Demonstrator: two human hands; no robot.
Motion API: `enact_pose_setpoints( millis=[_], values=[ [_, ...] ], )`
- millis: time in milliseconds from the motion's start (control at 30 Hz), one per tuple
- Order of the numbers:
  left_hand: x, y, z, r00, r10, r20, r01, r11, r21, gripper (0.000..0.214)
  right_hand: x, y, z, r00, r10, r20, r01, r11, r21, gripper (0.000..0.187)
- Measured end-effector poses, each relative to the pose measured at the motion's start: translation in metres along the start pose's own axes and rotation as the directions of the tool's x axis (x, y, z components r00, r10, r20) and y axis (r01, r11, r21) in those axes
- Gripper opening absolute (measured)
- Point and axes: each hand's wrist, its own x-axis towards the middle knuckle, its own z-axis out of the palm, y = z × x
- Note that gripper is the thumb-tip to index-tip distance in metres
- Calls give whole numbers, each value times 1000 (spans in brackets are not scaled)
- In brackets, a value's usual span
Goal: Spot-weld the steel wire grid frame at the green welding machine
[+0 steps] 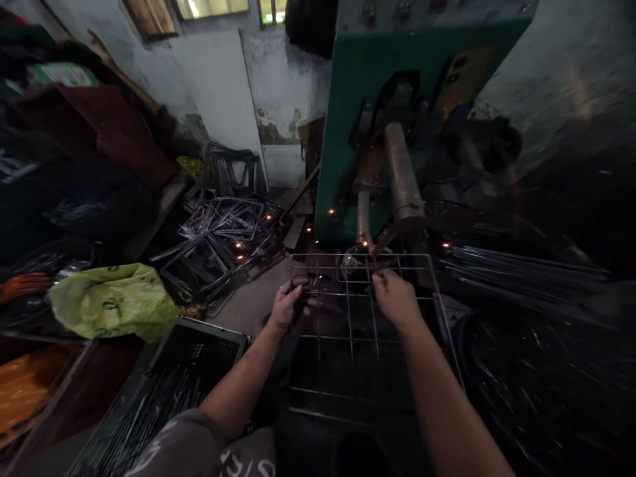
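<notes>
Holding a wire grid (358,311) flat under the green welding machine (397,99), both hands are on it. The left hand (285,306) sits at the grid's left edge, fingers curled around the outer wire, gripping it. The right hand (395,298) is further in, near the grid's far end, fingers clenched over one of the cross wires. The grid's far edge sits right below the machine's electrode arm (402,179), and small orange sparks (330,211) glow around the base of the machine, both left and right of the grid.

Risk as I see it: bare hands, bare forearms, and sparks landing just beyond the grid's far edge. The right hand is the one closest to the electrode, so a burn or a pinch looks most likely there if it creeps forward along the wire. If either grip slackens, the grid could tilt and the wires would meet the electrode off their crossing.

Left of the grid are a black crate of rods (163,391), a yellow-green bag (112,298) and a heap of finished frames (223,232). More rods (521,268) lie right of it.
</notes>
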Motion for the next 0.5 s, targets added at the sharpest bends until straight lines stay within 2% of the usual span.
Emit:
enact_pose_setpoints(
  millis=[133,300,400,500],
  values=[
    [-4,-4,9,1000,6,-7,-6,1000,-26,53,-7,9,-4,999,7,-36,-5,999,51,28],
    [-1,-10,20,999,-4,32,5,999,-34,49,-19,18,-14,994,77,-71,-62,980,189,38],
    [0,-12,22,1000,-5,31,6,999,-39,48,-27,8,-14,996,66,-53,-55,982,179,56],
    [-4,-14,22,999,-26,37,28,998,-58,49,-35,-5,-10,991,130,-39,-128,991,38,80]
  ],
)
